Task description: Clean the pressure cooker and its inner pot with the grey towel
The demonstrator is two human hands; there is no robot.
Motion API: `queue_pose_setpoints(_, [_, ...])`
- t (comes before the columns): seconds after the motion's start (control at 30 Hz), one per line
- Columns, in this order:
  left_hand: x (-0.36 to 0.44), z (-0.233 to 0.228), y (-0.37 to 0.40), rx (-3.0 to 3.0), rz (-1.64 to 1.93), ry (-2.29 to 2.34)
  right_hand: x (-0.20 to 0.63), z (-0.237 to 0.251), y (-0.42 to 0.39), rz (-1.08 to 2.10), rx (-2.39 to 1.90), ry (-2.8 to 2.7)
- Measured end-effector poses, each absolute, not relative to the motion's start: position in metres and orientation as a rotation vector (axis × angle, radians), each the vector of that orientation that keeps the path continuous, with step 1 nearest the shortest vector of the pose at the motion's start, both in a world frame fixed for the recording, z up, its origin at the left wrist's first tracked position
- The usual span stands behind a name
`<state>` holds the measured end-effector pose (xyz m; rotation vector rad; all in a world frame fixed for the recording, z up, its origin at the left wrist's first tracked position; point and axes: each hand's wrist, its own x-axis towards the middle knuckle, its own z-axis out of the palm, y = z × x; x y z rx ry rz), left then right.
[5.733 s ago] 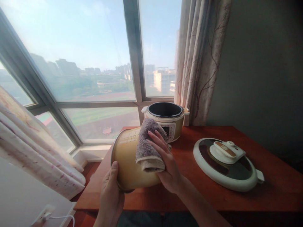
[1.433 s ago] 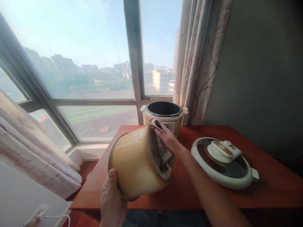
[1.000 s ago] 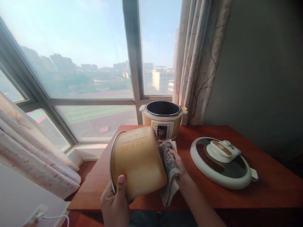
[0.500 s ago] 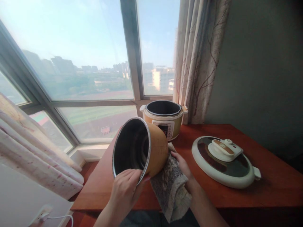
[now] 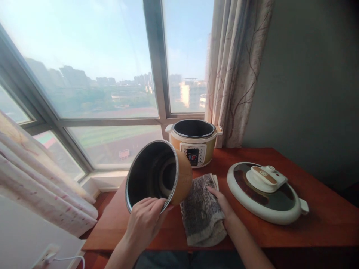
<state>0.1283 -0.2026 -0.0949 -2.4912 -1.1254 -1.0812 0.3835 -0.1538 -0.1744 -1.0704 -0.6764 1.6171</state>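
A tilted inner pot (image 5: 183, 175), golden outside and dark inside, has its mouth turned toward me and to the left. My left hand (image 5: 147, 218) grips its lower rim, fingers over the edge. On the right, my right hand (image 5: 220, 203) is closed on a grey patterned cloth (image 5: 200, 213) with a pale border, thumb on top and the other fingers hidden beneath. The cloth hangs spread out just right of the pot's base; whether they touch I cannot tell. Behind them stands the pressure cooker body (image 5: 192, 149), its top uncovered.
The cooker lid (image 5: 235, 198), white-rimmed with a handle on top, lies at the right of the reddish wooden table (image 5: 331, 220). Windows and a curtain (image 5: 235, 74) rise behind the table. At lower left a white cable (image 5: 68, 257) is plugged into a wall socket.
The pot has shifted slightly left, its mouth turned more toward me. My right hand has drawn the cloth away from the pot's side, and the cloth is now flatter and more spread.
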Motion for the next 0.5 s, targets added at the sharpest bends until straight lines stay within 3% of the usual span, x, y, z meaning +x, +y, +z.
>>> queue_pose_setpoints(0.1, [0.125, -0.097, -0.203, -2.496, -1.089, -1.138, 0.392, -0.171, -0.162, 1.631, -1.095, -0.753])
queue_pose_setpoints(0.5, [0.126, -0.096, -0.201, -2.501, -0.937, -1.098, 0.415, -0.207, -0.169, 0.791, -1.729, -1.350])
